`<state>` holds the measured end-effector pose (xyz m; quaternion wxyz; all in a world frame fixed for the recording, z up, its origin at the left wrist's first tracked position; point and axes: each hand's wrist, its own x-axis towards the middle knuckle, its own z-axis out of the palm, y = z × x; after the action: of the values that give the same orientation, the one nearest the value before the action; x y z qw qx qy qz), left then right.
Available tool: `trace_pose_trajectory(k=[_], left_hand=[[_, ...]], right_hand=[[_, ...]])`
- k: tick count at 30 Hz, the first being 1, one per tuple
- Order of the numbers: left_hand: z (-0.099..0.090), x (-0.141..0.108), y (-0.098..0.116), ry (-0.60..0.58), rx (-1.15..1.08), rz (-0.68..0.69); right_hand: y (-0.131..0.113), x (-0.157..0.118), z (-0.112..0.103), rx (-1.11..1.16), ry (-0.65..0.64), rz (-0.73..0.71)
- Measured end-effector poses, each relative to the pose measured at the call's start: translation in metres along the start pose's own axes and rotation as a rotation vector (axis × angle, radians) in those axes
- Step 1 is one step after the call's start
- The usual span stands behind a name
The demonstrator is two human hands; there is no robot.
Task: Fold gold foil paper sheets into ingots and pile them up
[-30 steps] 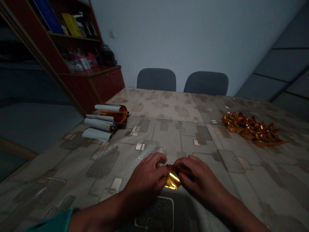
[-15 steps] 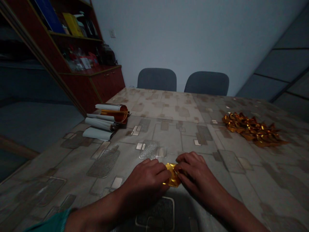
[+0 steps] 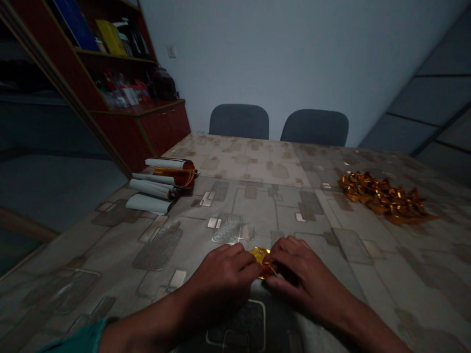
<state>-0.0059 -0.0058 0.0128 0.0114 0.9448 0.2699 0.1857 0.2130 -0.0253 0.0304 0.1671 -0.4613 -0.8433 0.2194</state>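
A small piece of shiny gold foil paper (image 3: 260, 255) lies near the front of the table, between my two hands. My left hand (image 3: 230, 269) is closed on its left side, fingers curled over the edge and hiding that part. From the right, my right hand (image 3: 294, 267) grips the foil paper with bent fingers, thumb toward me and fingertips on its right part. Both hands rest low over the tabletop. Some of the paper's folds are covered by the fingers, so its full shape cannot be made out.
Several folded gold foil pieces (image 3: 384, 196) stand in a cluster at the right. Curled sheets (image 3: 154, 189), pale outside and gold inside, lie at the left. The table (image 3: 257, 162) has a patterned cover. Two grey chairs (image 3: 239, 120) stand behind it, and a red cabinet (image 3: 162, 125) at back left.
My right hand has shifted slightly down, its thumb now lower and farther from its fingers. The foil paper shows less of its lower part. My left hand is nearly still.
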Motion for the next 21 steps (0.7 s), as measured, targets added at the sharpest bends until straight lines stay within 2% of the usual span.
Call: trace_pose_trajectory(k=[6,16,21], left_hand=[[0.008,-0.002,-0.003,0.088,0.014,-0.016],[0.004,0.000,-0.003,0.053,-0.062,-0.009],[0.007,0.000,-0.005,0.051,-0.139,-0.032]], right_hand=[[-0.006,0.000,0.005,-0.075,0.040,0.033],[0.000,0.001,0.006,-0.024,0.056,-0.031],[0.008,0.002,0.007,-0.028,0.188,0.050]])
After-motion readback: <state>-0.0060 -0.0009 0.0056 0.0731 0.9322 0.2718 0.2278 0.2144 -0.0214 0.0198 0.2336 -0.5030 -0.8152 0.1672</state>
